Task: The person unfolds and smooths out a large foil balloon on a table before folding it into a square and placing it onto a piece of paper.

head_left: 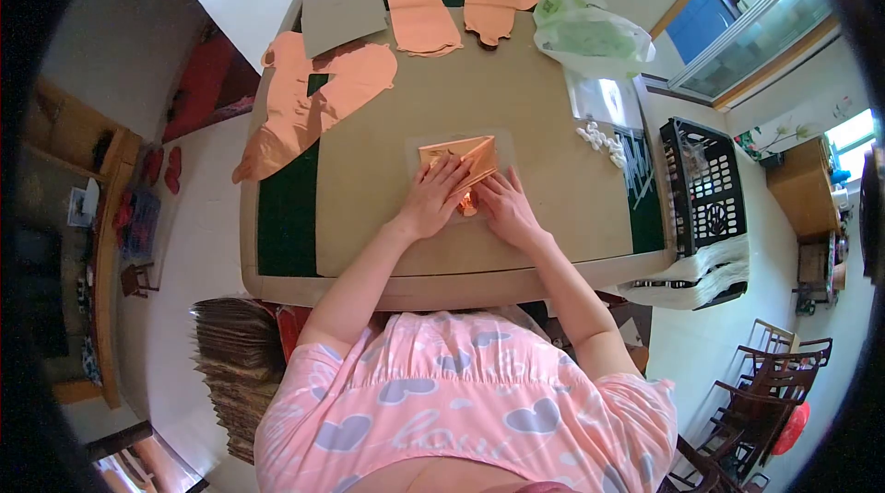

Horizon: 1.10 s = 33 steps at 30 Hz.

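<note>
A folded, shiny copper-coloured foil sheet point(479, 150) lies on a clear plastic piece point(505, 145) near the middle of the cardboard-covered table. My left hand point(433, 194) rests flat on the foil's left part, fingers stretched out and pointing up and right. My right hand point(506, 208) lies at the foil's lower right edge, its fingers spread. Between the two hands a small crumpled end of the foil shows. What lies under my palms is hidden.
Flat copper foil shapes point(422, 9) and a grey card point(343, 16) lie along the table's far side. At the right are a plastic bag point(590, 35), white pieces point(604, 142), thin sticks point(636, 169), a black crate point(703, 181) and white strings point(696, 274).
</note>
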Tool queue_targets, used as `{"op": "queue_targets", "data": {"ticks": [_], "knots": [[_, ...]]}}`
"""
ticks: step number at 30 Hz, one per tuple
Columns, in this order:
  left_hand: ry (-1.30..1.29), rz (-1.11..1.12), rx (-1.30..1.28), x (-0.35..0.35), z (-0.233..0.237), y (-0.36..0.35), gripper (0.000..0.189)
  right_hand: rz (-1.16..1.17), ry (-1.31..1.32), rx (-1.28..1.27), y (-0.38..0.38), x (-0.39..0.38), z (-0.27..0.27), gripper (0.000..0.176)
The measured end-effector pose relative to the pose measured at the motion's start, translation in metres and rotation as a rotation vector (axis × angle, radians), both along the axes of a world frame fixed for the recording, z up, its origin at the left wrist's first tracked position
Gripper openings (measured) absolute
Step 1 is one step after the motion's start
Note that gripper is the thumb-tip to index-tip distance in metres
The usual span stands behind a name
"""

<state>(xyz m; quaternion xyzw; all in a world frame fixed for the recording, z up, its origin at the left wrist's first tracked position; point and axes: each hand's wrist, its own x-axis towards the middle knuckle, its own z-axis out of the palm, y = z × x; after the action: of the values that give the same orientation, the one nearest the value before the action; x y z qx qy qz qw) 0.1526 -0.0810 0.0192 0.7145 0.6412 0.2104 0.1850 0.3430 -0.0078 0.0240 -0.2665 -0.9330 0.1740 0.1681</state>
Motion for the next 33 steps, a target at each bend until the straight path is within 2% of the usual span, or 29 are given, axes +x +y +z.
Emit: {"op": "queue_targets", "data": {"ticks": [4, 10, 13, 16, 19, 22, 25, 28, 31, 33], "knots": [[-0.015, 0.006, -0.018, -0.001, 0.007, -0.001, 0.055, -0.041, 0.077, -0.078, -0.001, 0.004, 0.003, 0.050], [-0.010, 0.017, -0.004, 0.001, 0.004, -0.002, 0.055, 0.148, 0.103, -0.077, -0.003, 0.044, 0.015, 0.049], [-0.049, 0.007, 0.016, 0.000, 0.001, -0.001, 0.055, 0.192, 0.004, -0.070, -0.009, 0.036, 0.013, 0.054], [-0.046, 0.011, 0.006, 0.000, 0.003, -0.001, 0.055, 0.116, 0.075, -0.120, -0.010, 0.020, 0.014, 0.061], [-0.052, 0.009, -0.003, 0.000, 0.008, 0.000, 0.055, 0.044, -0.003, -0.035, -0.005, 0.004, 0.010, 0.058], [-0.082, 0.019, -0.008, 0.000, 0.007, -0.001, 0.055, -0.040, -0.009, 0.029, -0.004, -0.008, -0.003, 0.044], [-0.107, 0.028, 0.005, 0.000, 0.004, 0.000, 0.055, -0.087, -0.029, 0.051, -0.008, -0.014, -0.002, 0.039], [0.223, -0.012, 0.114, 0.005, -0.005, 0.001, 0.054, -0.078, 0.033, 0.025, -0.005, -0.011, -0.017, 0.037], [0.252, -0.009, 0.097, 0.008, -0.003, -0.002, 0.055, -0.110, 0.216, 0.063, -0.015, 0.009, -0.009, 0.035], [0.254, -0.008, 0.119, 0.008, -0.006, -0.001, 0.057, -0.126, 0.211, 0.035, -0.017, 0.030, -0.003, 0.033]]}}
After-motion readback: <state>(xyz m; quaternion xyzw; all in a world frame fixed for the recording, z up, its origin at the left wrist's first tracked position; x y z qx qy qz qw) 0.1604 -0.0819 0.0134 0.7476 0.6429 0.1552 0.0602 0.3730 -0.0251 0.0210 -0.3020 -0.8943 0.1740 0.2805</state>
